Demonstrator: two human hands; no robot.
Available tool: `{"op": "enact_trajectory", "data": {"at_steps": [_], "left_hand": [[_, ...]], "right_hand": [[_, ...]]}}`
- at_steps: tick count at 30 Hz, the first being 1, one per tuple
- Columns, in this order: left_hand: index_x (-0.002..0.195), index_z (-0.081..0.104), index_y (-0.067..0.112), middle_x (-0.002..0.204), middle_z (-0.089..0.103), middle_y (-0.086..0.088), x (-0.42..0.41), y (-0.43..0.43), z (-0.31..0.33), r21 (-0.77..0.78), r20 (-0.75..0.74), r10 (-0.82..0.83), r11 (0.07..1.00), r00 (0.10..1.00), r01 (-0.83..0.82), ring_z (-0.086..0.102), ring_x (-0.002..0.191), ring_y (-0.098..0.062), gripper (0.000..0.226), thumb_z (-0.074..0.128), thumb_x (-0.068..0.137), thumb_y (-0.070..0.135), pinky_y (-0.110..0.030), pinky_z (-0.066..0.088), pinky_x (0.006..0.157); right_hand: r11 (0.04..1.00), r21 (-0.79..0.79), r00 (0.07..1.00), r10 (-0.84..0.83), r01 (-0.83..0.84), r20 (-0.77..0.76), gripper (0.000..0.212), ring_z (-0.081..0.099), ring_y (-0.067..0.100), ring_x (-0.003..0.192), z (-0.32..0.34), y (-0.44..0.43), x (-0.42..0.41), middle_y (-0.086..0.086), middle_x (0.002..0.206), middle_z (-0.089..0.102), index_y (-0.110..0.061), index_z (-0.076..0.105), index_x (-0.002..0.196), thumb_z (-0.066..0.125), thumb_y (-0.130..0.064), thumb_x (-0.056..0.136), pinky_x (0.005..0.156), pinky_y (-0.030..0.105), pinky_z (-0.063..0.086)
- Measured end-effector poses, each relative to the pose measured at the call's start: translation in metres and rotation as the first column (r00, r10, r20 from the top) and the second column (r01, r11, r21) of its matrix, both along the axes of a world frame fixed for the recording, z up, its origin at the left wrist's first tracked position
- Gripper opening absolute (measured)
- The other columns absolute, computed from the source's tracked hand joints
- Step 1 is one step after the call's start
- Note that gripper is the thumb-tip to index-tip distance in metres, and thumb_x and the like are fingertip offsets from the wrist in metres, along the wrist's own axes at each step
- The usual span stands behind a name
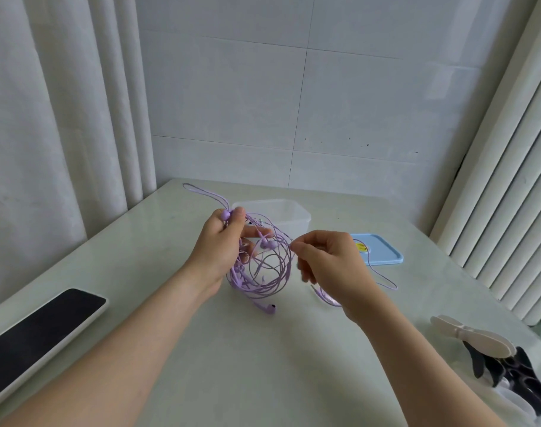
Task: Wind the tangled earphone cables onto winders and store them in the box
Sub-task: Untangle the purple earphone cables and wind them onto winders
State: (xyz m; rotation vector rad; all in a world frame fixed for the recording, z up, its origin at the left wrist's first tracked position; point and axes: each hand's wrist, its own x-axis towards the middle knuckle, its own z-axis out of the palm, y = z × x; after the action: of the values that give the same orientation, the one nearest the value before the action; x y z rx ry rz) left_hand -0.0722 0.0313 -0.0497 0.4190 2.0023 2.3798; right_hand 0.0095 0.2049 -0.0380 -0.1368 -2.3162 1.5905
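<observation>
The left hand (223,241) is lifted above the desk (201,349) with its fingers curled round the top of the purple earphone cables (263,272). It holds the knot up so the loops hang free below it, which keeps the strands spread and easier to read. One earbud (225,214) sits at the top of that grip, by the thumb; another earbud (267,308) dangles just under the bundle.

The right hand (327,260), just beside the tangle, pinches a single strand between thumb and forefinger, with the other fingers curled in. It looks set to draw that strand sideways out of the loops, with a loose length trailing beneath and behind the wrist. How many sets are knotted together is hard to tell, as the strands blur into one another.

The clear box (290,211) stands open just beyond the left hand's fingertips. Its blue lid (383,251) lies flat beyond the right hand, presumably set aside so the box can take the wound cables. The winders (478,337) lie in a heap well off to the outside of the right forearm, untouched, so winding has not begun and the untangling comes first. A dark phone (38,337) lies outside the left forearm.
</observation>
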Motion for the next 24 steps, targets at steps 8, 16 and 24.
{"op": "enact_trajectory", "data": {"at_steps": [8, 16, 24], "left_hand": [[0.086, 0.048, 0.011, 0.058, 0.065, -0.002, -0.002, -0.004, -0.001, -0.114, -0.074, 0.146, 0.982, 0.986, -0.154, 0.053, 0.046, -0.018, 0.034, 0.066, 0.101, 0.036, -0.028, 0.042, 0.057], [0.07, 0.059, 0.015, 0.048, 0.048, 0.015, -0.008, -0.007, -0.009, -0.31, -0.168, 0.336, 0.874, 0.927, -0.373, 0.044, 0.053, -0.012, 0.053, 0.073, 0.087, 0.064, -0.026, 0.037, 0.055], [0.066, 0.058, 0.011, 0.053, 0.053, 0.002, 0.002, -0.002, 0.001, -0.301, 0.05, 0.066, 0.952, 0.997, -0.048, 0.045, 0.043, -0.013, 0.062, 0.054, 0.1, 0.062, -0.021, 0.04, 0.05]], "right_hand": [[0.91, -0.412, 0.998, -0.015, 0.042, 0.068, 0.022, 0.027, 0.017, 0.052, 0.009, -0.001, 0.0, -0.002, 0.061, 0.029, -0.015, 0.047, 0.079, 0.047, -0.009, 0.1, 0.046, 0.027, 0.026], [0.853, -0.514, 0.974, -0.182, 0.088, -0.135, 0.021, 0.069, 0.022, 0.079, 0.006, -0.003, -0.004, 0.011, 0.089, 0.079, -0.006, 0.059, 0.094, 0.04, -0.01, 0.101, 0.074, 0.036, 0.051], [0.726, -0.688, 0.975, -0.155, 0.002, -0.161, 0.021, 0.077, 0.04, 0.079, 0.01, -0.014, 0.001, 0.027, 0.088, 0.076, -0.01, 0.043, 0.105, 0.025, -0.018, 0.112, 0.072, 0.045, 0.062]]}}
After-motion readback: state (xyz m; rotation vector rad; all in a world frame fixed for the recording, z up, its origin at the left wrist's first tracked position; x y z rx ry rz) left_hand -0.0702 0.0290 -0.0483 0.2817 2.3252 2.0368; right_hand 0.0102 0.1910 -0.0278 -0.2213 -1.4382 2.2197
